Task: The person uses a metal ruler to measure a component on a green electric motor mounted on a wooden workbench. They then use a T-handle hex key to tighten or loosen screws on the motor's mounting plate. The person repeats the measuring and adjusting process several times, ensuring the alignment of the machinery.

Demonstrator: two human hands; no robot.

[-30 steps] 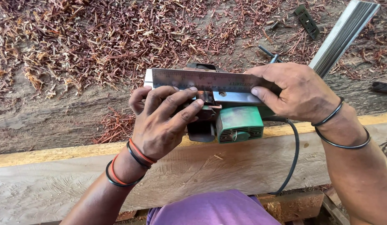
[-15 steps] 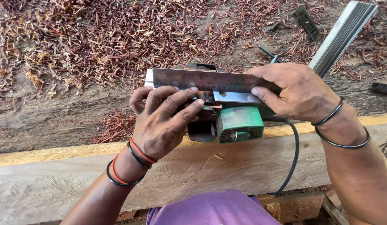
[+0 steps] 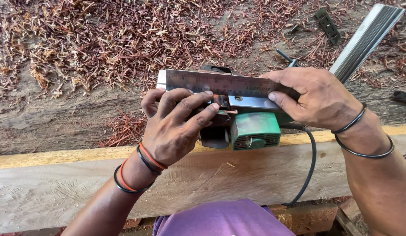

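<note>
**Steel Ruler Held Across Planer Sole**

Right hand (image 3: 319, 98) clamps the flat steel ruler (image 3: 220, 83) against the upturned green electric planer (image 3: 251, 126). Left hand (image 3: 176, 122), fingers curled, pinches at the blade area. The planer rests on a pale timber plank surface (image 3: 211, 179); reddish wood shavings (image 3: 102, 39) cover the ground.

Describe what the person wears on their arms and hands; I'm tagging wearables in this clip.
Both arms are bare, with no sleeves or gloves. The left hand has several thin bangles at the wrist, black and orange-red, worn in two loose groups. The right hand has two thin black bangles at the wrist. No rings or watch show. A purple garment shows at the bottom edge.
</note>
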